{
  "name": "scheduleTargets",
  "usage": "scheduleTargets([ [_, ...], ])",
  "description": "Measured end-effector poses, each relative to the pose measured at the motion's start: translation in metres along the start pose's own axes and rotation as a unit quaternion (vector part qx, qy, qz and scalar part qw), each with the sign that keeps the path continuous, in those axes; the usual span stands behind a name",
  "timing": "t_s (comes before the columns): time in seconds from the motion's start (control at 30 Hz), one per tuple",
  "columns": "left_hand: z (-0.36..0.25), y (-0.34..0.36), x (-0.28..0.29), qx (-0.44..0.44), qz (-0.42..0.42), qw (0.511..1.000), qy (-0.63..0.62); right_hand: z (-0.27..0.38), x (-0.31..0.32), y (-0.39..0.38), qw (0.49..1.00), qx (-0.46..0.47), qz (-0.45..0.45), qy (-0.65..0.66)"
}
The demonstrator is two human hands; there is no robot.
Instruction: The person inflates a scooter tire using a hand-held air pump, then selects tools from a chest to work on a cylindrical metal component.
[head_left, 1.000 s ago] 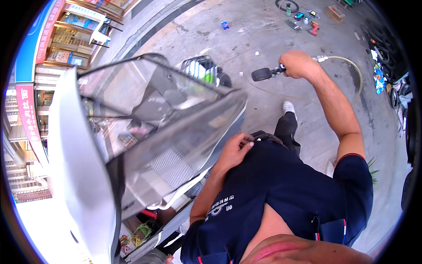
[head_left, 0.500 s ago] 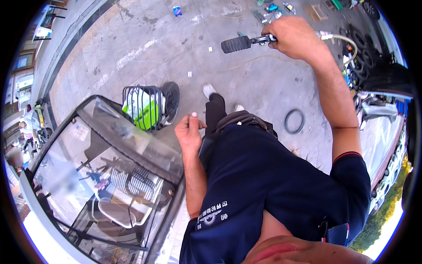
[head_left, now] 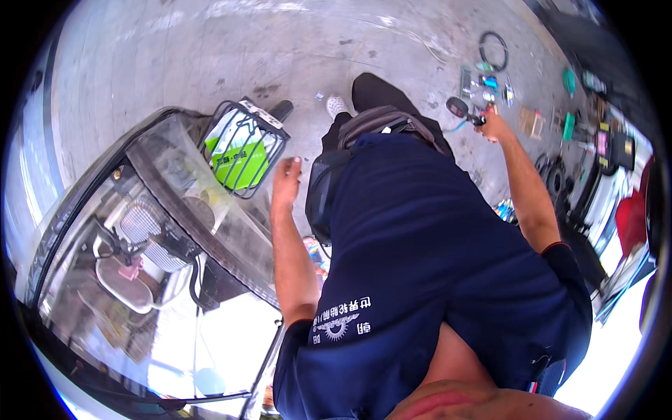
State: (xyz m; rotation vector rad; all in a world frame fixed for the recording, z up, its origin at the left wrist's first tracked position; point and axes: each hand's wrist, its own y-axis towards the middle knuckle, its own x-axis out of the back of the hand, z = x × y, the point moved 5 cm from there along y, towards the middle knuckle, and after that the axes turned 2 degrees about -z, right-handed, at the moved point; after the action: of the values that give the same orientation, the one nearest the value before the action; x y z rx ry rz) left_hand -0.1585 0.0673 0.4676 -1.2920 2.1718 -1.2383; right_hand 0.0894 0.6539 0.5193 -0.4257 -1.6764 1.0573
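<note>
Hands [head_left: 285, 183] — two; one mirror [head_left: 458, 107]

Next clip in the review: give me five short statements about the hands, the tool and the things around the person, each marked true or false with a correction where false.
1. The right hand grips a tool with a black round head. True.
2. The left hand holds a wrench. False: it is open and holds nothing.
3. A black wire basket with a green bag in it sits at the front of the vehicle on the person's left. True.
4. The ground beyond the right hand is bare. False: small tools and parts lie scattered there.
5. The left hand rests on the clear windshield. False: it hangs apart from it, near the basket.
</note>
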Motion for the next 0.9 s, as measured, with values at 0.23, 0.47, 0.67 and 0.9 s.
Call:
scheduleTargets([
  [0.23,-0.111,0.044,0.000,0.078,0.034,0.969,-0.230,0.168,0.097,0.127,0.995,0.022,0.095,-0.002],
  [0.47,-0.317,0.143,0.076,-0.064,-0.073,0.991,-0.097,0.507,0.270,0.214,0.982,0.170,0.061,-0.059],
  [0.67,-0.463,0.183,0.186,-0.074,-0.139,0.987,-0.015,0.822,0.349,0.191,0.936,0.334,-0.014,-0.112],
  [0.9,-0.421,0.247,0.369,0.089,-0.166,0.980,-0.059,1.130,0.295,0.064,0.897,0.398,0.148,-0.120],
])
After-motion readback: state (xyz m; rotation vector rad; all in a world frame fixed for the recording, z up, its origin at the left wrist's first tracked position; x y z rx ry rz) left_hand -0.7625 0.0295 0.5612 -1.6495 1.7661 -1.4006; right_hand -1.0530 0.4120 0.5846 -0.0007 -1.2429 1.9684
